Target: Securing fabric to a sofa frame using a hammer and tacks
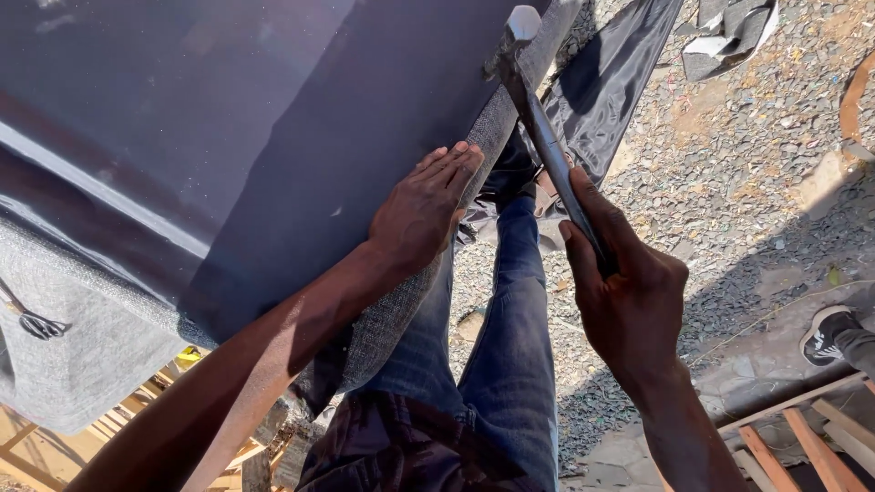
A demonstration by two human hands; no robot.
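My left hand (427, 208) lies flat, fingers together, on the edge of a dark glossy sheet (228, 137) stretched over a piece of grey-fabric furniture (91, 337). My right hand (629, 292) grips the handle of a metal hammer (547, 137). The hammer's head (515, 32) rests at the grey fabric edge (497, 114), just beyond my left fingertips. My legs in blue jeans (510, 346) stand below, between the two hands.
Gravel ground (729, 155) spreads to the right. A loose dark sheet (606, 82) hangs by the furniture edge. Wooden frame slats (802, 437) lie at the lower right, and more wood (128, 419) shows at the lower left. Another person's black shoe (825, 333) is at the right edge.
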